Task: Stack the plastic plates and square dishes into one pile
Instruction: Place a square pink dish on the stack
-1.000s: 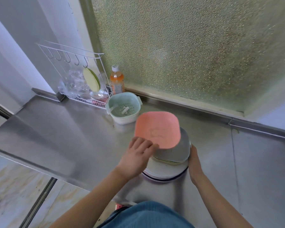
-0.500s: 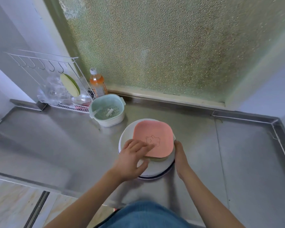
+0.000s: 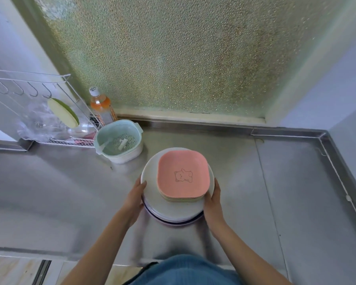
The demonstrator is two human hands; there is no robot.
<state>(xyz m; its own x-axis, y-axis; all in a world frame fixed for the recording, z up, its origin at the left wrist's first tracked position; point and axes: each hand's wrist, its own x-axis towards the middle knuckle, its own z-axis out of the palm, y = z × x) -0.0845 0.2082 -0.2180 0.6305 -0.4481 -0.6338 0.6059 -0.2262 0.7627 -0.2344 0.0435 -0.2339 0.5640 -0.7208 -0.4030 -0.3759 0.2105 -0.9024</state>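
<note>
Both hands are on the pile now; the left hand (image 3: pixel 135 197) lies against the left edge of the round white plastic plates (image 3: pixel 152 177), fingers fairly straight along the rim, pressing rather than clutching; the right hand (image 3: pixel 212 201) cups the right edge, its thumb up by the rim, and whether the fingers curl under I cannot tell; the pile sits mid-way across the brushed steel counter (image 3: pixel 296 192), just in front of the person, with the salmon-pink square plastic dish (image 3: pixel 183 174) with its little bear outline on top of several paler square dishes (image 3: pixel 181 199); this looks like the squaring-up step, the stacking itself all but done; the next move, I'd judge, calls for a gentle nudge inward from both sides, since the square set sits off-centre toward the right of the round plates and a lilac rim (image 3: pixel 173 222) peeks out at the bottom; how many plates lie in the stack is hard to count, the edges blurring together; behind, a mint-green plastic colander basket (image 3: pixel 119 140) stands near an orange drink bottle (image 3: pixel 102 106) and a white wire rack (image 3: pixel 29 93), the rack cut off at the left edge.
</note>
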